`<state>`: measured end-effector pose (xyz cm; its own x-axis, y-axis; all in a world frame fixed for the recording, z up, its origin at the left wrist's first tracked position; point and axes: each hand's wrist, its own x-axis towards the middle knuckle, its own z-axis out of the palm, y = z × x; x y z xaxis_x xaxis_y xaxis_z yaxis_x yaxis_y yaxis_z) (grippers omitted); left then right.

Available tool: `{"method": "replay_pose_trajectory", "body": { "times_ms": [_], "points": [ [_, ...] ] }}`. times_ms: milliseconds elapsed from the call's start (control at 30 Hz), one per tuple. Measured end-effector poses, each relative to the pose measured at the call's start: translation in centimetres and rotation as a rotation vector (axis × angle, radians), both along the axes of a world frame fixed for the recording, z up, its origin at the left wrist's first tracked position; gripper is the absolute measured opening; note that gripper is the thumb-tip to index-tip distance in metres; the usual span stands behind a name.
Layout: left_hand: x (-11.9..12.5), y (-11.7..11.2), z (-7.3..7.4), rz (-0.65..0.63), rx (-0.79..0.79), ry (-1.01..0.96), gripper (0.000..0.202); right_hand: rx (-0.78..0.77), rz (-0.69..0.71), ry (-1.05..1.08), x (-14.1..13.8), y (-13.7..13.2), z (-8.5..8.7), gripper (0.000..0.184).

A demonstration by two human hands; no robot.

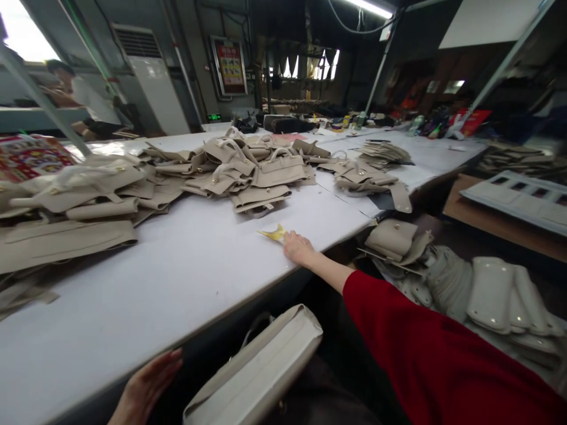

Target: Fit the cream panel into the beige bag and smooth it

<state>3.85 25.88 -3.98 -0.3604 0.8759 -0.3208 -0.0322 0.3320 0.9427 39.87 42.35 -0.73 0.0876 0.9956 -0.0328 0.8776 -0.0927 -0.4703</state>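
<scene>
Head view. Right hand [299,248] on the white surface [177,283], just inside its near edge; fingers curled together, apparently pinching a small yellow piece [275,234], whose pointed end shows beyond them. Exact nature of the piece: cannot tell. Left hand [148,381] beside the near edge, lower down; fingers stretched out, apparently holding nothing, apart from the bag. Beige bag [261,366] below the near edge, between the arms, tilted, one long pale side uppermost, handle toward the surface. Its support is not clear; dark cloth shows beneath.

Handling (judged): bag likely light, fairly firm along its seams, bending in the panels, somewhat smooth; best grip at the two ends or by the handle base. Yellow piece likely thin, light and easily creased; pinch at its edge.

Other bags [248,165] heaped toward the far edge.

Writing: wall poster [231,66], red with yellow panels, characters too blurred to read. Small green lit sign [214,117], illegible. Red printed packet [38,156] by the far left, colourful, no words readable. No brand legible on the bag.
</scene>
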Motion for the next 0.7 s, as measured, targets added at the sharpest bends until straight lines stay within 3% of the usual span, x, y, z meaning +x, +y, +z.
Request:
{"method": "replay_pose_trajectory", "body": {
  "times_ms": [100, 200, 300, 400, 533, 633, 700],
  "points": [
    [2.4, 4.3, 1.6, -0.279, 0.069, 0.022, 0.079, -0.001, -0.077, 0.229, 2.5, -3.8, 0.3, 0.024],
    [6.7, 6.7, 3.6, -0.65, 0.132, 0.045, 0.077, -0.02, -0.232, 0.54, 4.5, -10.4, -0.5, 0.02],
    [11.6, 8.1, 5.1, -1.12, 0.129, 0.062, 0.067, -0.139, -0.409, 0.89, 3.7, -17.6, -3.2, 0.025],
    [16.6, 9.5, 5.0, -1.414, 0.091, 0.02, 0.071, -0.287, -0.598, 1.162, 0.2, -22.1, -6.8, 0.042],
    [21.8, 10.5, 3.7, -1.709, -0.103, -0.036, 0.084, -0.354, -0.843, 1.507, -4.5, -22.8, -10.0, 0.034],
    [23.5, 10.7, 3.0, -1.863, -0.219, -0.155, 0.091, -0.356, -0.962, 1.648, -6.2, -21.8, -10.9, 0.026],
    [23.8, 10.8, 2.6, -1.896, -0.294, -0.222, 0.093, -0.367, -0.941, 1.642, -6.8, -21.3, -11.2, 0.028]
  ]
}}
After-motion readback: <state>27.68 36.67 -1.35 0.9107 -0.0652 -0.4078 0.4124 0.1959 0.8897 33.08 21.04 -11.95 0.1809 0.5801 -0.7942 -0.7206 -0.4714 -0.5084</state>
